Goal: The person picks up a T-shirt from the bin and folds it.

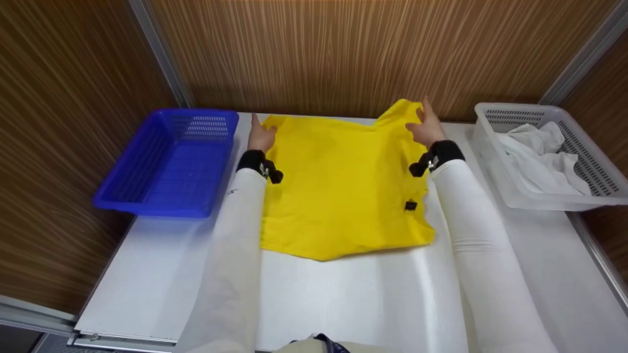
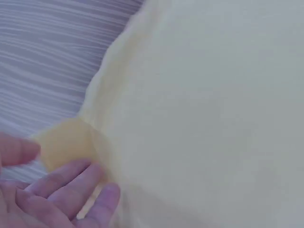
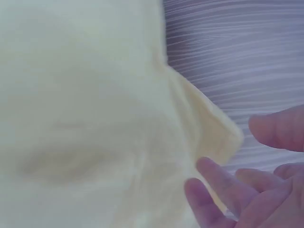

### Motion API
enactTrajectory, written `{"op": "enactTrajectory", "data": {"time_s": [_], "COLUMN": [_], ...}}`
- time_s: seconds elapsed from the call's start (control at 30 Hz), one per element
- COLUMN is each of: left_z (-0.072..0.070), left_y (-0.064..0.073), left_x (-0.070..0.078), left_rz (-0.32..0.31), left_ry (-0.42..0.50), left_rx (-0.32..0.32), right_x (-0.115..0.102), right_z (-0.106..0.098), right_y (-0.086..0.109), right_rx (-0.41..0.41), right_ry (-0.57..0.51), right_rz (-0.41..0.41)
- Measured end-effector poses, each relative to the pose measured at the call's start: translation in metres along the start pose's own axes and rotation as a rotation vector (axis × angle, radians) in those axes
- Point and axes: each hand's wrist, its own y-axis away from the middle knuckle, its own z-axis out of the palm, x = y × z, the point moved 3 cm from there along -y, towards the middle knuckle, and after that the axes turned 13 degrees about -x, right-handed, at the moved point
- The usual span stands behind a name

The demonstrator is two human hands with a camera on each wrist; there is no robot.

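A yellow shirt [image 1: 333, 181] lies spread over the white table, a small black label [image 1: 410, 206] near its right edge. My left hand [image 1: 261, 135] is at the shirt's far left corner, thumb held apart from the fingers. In the left wrist view, those fingertips [image 2: 110, 192] touch the cloth beside a small folded flap. At the far right corner, which sticks up beyond the rest of the shirt, is my right hand [image 1: 427, 126]. The right wrist view shows its fingers [image 3: 221, 178] against the cloth edge, with the thumb spread away from them.
A blue plastic basket [image 1: 216, 184] stands at the left with nothing in it. On the right, a white basket [image 1: 520, 201] holds white cloth [image 1: 542, 159]. A wood-grain panel [image 1: 314, 59] rises behind the table [image 1: 319, 299], and similar panels flank both sides.
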Motion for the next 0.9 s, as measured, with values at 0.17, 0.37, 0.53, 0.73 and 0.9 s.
{"op": "enactTrajectory", "data": {"time_s": [0.17, 0.37, 0.53, 0.73, 0.9], "left_z": [0.033, 0.041, 0.037, 0.037, 0.046], "left_y": [0.007, 0.020, 0.029, 0.037, 0.044], "left_x": [-0.034, -0.044, -0.046, -0.048, -0.046], "left_rz": [-0.030, -0.110, -0.149, -0.132, -0.134], "left_ry": [-0.221, -0.652, -0.839, -0.871, -0.879], "left_rx": [-0.037, -0.155, -0.242, -0.285, -0.278], "right_x": [0.042, 0.071, 0.082, 0.097, 0.105], "right_z": [0.040, 0.071, 0.071, 0.057, 0.052], "right_y": [-0.009, 0.003, 0.004, -0.009, -0.009], "right_rx": [-0.025, -0.070, -0.123, -0.170, -0.171], "right_ry": [0.282, 0.613, 0.720, 0.653, 0.556], "right_rz": [-0.059, 0.047, 0.102, 0.121, 0.083]}}
